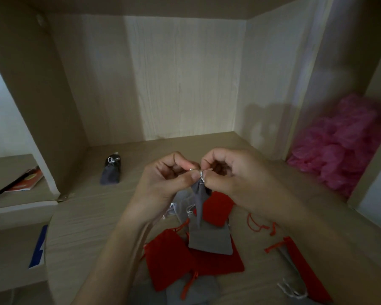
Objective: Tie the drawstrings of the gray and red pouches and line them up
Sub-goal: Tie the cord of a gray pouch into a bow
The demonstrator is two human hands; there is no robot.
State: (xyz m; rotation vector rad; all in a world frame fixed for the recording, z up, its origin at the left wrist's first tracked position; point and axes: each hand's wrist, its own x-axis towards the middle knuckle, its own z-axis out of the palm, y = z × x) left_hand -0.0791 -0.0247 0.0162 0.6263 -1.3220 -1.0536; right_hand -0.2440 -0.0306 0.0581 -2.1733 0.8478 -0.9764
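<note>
both hands, left point(166, 175) and right point(227, 172), raised together, fingers curled, pinching.

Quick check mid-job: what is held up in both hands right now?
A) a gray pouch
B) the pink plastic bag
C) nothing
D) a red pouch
A: the left hand and right hand pinch the silver drawstring of a gray pouch hanging above the red pouches.
</note>
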